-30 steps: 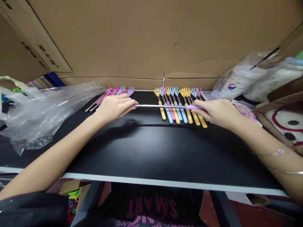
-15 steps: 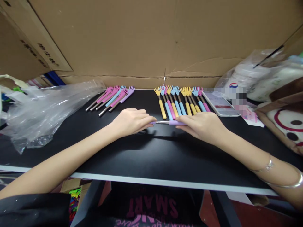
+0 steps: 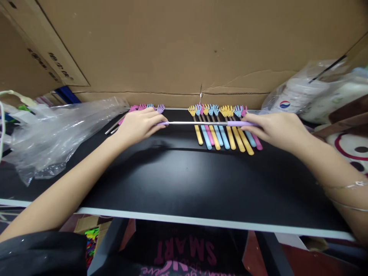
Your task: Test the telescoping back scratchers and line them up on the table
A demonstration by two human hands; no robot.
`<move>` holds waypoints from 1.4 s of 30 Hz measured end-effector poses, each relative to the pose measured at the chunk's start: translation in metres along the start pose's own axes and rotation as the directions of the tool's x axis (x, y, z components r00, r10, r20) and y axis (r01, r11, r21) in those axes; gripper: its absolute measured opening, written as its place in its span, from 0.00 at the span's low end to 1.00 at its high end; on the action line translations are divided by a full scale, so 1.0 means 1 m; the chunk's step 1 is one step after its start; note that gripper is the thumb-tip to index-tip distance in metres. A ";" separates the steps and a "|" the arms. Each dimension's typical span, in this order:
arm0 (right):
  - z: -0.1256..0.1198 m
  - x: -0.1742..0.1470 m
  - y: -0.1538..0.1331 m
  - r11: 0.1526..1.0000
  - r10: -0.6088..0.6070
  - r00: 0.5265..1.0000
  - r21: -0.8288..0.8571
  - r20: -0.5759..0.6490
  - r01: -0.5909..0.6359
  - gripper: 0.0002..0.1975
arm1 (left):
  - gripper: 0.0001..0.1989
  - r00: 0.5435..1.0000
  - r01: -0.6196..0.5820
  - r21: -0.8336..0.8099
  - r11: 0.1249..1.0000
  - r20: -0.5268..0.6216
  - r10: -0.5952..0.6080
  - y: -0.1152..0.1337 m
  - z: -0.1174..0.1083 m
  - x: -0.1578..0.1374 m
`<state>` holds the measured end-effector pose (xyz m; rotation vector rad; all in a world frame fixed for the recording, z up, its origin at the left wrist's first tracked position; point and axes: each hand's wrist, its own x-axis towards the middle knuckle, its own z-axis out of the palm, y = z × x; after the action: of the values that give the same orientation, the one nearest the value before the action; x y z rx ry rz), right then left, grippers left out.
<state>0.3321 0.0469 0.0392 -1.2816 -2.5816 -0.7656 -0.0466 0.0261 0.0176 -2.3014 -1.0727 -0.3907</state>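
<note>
A telescopic back scratcher [image 3: 198,123] with purple ends is stretched out level between my hands, above the black table. My left hand [image 3: 138,124] is closed on one purple end, where the claw is hidden. My right hand [image 3: 276,128] grips the purple handle at the other end. Beneath the metal rod lies a row of back scratchers with yellow [image 3: 198,134], blue [image 3: 224,138] and pink handles, claws toward the cardboard. Behind my left hand, pink [image 3: 142,107] and purple claws [image 3: 161,109] of another group show; my hand covers much of that group.
A clear plastic bag [image 3: 57,134] lies at the left. Cardboard [image 3: 172,50] stands along the back of the table [image 3: 184,184]. At the right are a bagged white cup [image 3: 299,94] and a plush item with a face [image 3: 352,147]. My right hand hides the phone's place.
My hands have moved apart and up, drawing the back scratcher's metal rod out much longer. My right arm has gone farther right, uncovering handles in the row.
</note>
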 end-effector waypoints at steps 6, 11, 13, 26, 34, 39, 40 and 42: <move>0.000 -0.002 0.002 0.999 0.010 1.000 -0.039 0.027 -0.009 0.30 | 0.20 0.999 -0.007 -0.011 1.000 0.039 0.007 -0.001 -0.001 -0.002; -0.004 -0.002 -0.008 0.998 0.004 1.000 -0.055 -0.019 -0.005 0.31 | 0.17 1.000 0.000 0.045 0.999 0.011 -0.001 0.000 0.004 -0.003; -0.005 -0.002 -0.011 0.999 0.002 1.000 -0.047 0.012 -0.002 0.30 | 0.17 1.000 -0.027 0.065 0.998 0.009 0.026 -0.001 0.005 -0.004; 0.002 -0.007 -0.043 0.982 -0.185 0.981 -0.058 -0.055 0.182 0.25 | 0.13 0.978 -0.186 -0.052 0.981 -0.101 0.180 0.032 0.005 -0.004; 0.005 -0.011 -0.076 0.967 -0.254 0.966 0.004 -0.048 0.255 0.24 | 0.11 0.956 -0.265 -0.054 0.963 -0.145 0.255 0.061 -0.006 0.001; -0.002 -0.009 -0.066 0.975 -0.223 0.974 0.017 -0.039 0.223 0.26 | 0.13 0.961 -0.249 -0.059 0.967 -0.136 0.240 0.053 -0.009 0.004; -0.001 -0.009 -0.064 0.976 -0.215 0.976 0.039 -0.021 0.216 0.26 | 0.14 0.963 -0.245 -0.054 0.968 -0.129 0.236 0.051 -0.009 0.004; 0.003 -0.008 -0.058 0.974 -0.200 0.979 0.120 0.036 0.194 0.25 | 0.15 0.969 -0.231 -0.049 0.972 -0.104 0.225 0.044 -0.005 0.004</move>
<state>0.2927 0.0140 0.0118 -1.0346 -2.7766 -0.6107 -0.0098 0.0023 0.0072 -2.3996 -0.7473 -0.4438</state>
